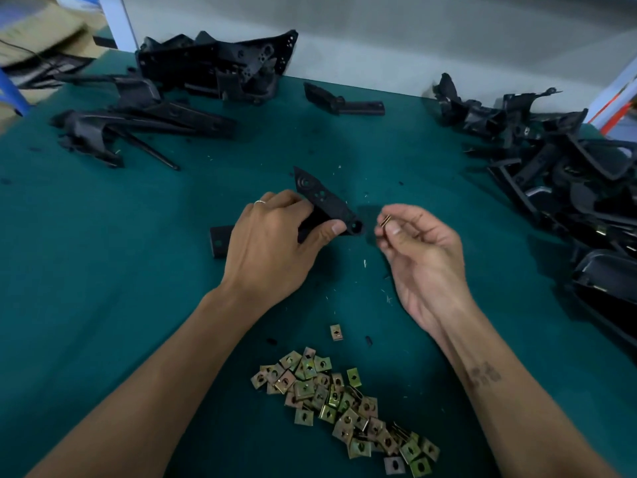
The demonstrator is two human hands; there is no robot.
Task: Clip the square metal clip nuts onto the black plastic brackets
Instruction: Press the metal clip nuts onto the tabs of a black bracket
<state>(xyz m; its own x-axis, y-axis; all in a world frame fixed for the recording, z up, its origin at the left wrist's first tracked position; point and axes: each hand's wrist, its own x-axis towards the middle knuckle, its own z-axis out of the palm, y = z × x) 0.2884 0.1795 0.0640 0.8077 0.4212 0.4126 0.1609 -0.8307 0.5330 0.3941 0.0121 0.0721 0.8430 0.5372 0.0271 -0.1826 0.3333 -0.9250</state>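
Note:
My left hand grips a black plastic bracket at the middle of the green table, its round-holed end pointing right. My right hand pinches one square metal clip nut edge-on between thumb and fingers, a short gap right of the bracket's end. A heap of brass-coloured clip nuts lies near the front edge between my forearms. One loose clip nut lies just above the heap.
Black plastic brackets are piled at the back left, left and along the right side. A single bracket lies at the back centre. The green mat carries small plastic shavings. A grey wall runs behind the table.

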